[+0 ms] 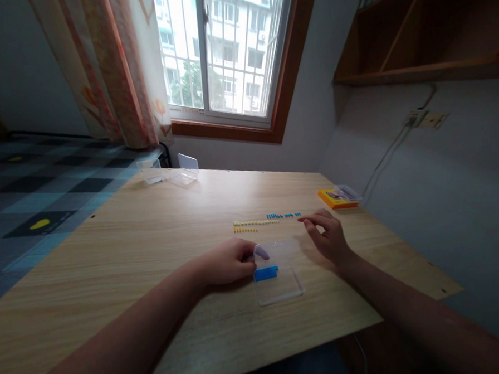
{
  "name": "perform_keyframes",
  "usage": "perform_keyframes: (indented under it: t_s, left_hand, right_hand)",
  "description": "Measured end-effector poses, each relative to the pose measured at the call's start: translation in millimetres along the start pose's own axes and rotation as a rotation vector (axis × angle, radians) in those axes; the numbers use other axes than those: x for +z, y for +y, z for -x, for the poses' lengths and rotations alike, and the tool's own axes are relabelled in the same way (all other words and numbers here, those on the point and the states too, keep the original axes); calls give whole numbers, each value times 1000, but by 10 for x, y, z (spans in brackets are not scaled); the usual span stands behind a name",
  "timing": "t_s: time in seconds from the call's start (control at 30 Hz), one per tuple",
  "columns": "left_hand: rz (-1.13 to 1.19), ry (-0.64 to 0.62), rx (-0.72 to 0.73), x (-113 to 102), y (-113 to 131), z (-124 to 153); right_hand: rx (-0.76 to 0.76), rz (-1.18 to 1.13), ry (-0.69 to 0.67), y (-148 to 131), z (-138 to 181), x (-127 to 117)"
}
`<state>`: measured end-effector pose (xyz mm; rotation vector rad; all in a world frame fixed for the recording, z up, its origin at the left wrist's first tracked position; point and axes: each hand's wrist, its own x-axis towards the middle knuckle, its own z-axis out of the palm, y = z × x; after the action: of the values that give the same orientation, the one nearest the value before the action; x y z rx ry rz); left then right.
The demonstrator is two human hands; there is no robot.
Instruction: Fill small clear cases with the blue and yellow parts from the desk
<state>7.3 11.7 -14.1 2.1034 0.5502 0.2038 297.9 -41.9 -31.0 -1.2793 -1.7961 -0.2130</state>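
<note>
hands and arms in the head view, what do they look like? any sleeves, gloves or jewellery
Both are bare. The left hand and right hand wear no gloves, and no ring shows on either. The left forearm and right forearm are uncovered up to the picture's edge: no sleeve, watch or bracelet is visible. No markings can be made out in the dim light.

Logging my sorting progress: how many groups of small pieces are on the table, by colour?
Yellow rows: 2
Blue row: 1
Blue pile in the clear case: 1
Total: 4
</note>
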Motion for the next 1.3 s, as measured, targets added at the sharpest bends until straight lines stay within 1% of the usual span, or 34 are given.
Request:
perform_keyframes:
  t_s: [0.13,0.23,0.43,0.6,0.77,0.97,1.07,1.13,1.23,1.3]
  left_hand:
    - [5,-14,2,-1,-4,-5]
    - [-17,0,-20,0,-5,-3]
    - [-62,14,-31,-7,23,8]
    - [-47,18,-23,-6,49,12]
    - [5,-5,-12,-12,62,16]
    - [-30,-25,-9,-24,43,18]
    - [-2,-27,-4,-18,52,20]
    - [17,-20,9,-14,68,24]
    - [9,-13,13,-11,88,30]
    - [-13,-6,-9,-11,93,33]
  right_hand:
    - [40,98,-44,331,-98,233]
    - [62,164,-70,489,-181,358]
    - [24,237,-176,569,-278,512]
    - [10,257,-217,579,-265,542]
    - [17,254,-222,562,-248,495]
    - [74,217,-256,480,-225,413]
    - [65,194,-251,426,-244,341]
    - [29,153,-199,387,-275,247]
    - [-57,24,-102,302,-331,15]
    - [-109,-140,-113,208,-359,-180]
